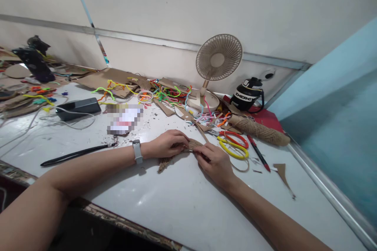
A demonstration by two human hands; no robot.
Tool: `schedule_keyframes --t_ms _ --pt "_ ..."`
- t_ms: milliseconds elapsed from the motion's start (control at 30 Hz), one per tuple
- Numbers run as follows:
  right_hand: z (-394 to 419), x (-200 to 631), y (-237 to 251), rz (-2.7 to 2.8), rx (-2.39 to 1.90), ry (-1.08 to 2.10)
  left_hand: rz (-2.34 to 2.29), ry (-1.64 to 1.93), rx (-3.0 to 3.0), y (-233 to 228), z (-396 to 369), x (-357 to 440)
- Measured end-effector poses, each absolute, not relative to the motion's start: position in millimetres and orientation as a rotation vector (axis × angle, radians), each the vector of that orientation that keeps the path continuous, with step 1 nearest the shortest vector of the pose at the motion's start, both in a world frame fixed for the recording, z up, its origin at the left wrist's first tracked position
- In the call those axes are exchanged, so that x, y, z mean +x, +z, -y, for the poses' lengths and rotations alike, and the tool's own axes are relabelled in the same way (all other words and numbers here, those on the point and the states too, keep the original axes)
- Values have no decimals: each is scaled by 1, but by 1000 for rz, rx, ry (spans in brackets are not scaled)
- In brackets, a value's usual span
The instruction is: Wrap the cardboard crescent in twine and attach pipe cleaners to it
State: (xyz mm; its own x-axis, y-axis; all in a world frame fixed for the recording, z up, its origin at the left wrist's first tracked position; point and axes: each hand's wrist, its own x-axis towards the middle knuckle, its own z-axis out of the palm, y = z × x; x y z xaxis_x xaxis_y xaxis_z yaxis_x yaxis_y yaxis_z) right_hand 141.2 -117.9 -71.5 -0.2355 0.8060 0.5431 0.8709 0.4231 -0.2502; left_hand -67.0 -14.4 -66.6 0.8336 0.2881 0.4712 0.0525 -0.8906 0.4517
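A twine-wrapped cardboard piece [179, 152] lies near the table's [182, 200] middle. It looks light, stiff and rough; its ends seem best to grasp. The left hand [167, 144] and right hand [215, 162] pinch it. Scissors [232, 144] lie right, a fan [218, 57] stands farther back.

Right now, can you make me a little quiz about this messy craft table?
1. True or false: both hands touch the twine-wrapped piece.
2. Which wrist wears the watch: A left, B right?
3. What stands behind the pipe cleaners by the wall?

Key: 1 true, the left hand and right hand pinch it. 2 A. 3 the fan.
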Motion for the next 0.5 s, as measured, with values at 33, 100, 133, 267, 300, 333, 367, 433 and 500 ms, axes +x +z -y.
schedule_keyframes --t_ms 33,100,133,267,300,333,367,433,500 --pt "118 141 -71 2071 -1406 -140 -253 762 2588 -67 14 -67" --pt "118 141 -71 2073 -1400 -140 -253 765 2588 -68 14 -67" --pt "118 141 -71 2074 -1398 -139 -255 764 2587 -68 14 -67" --pt "117 142 -72 2080 -1403 -143 -263 752 2586 -67 15 -67" --pt "117 142 -72 2081 -1404 -145 -262 753 2587 -67 15 -67" --pt "117 142 -72 2083 -1405 -147 -260 754 2588 -67 15 -67" --pt "117 142 -72 2083 -1406 -148 -259 755 2588 -67 15 -67" --pt "117 142 -72 2083 -1409 -148 -260 752 2585 -67 14 -67" --pt "118 142 -72 2082 -1414 -144 -260 748 2580 -67 14 -67"
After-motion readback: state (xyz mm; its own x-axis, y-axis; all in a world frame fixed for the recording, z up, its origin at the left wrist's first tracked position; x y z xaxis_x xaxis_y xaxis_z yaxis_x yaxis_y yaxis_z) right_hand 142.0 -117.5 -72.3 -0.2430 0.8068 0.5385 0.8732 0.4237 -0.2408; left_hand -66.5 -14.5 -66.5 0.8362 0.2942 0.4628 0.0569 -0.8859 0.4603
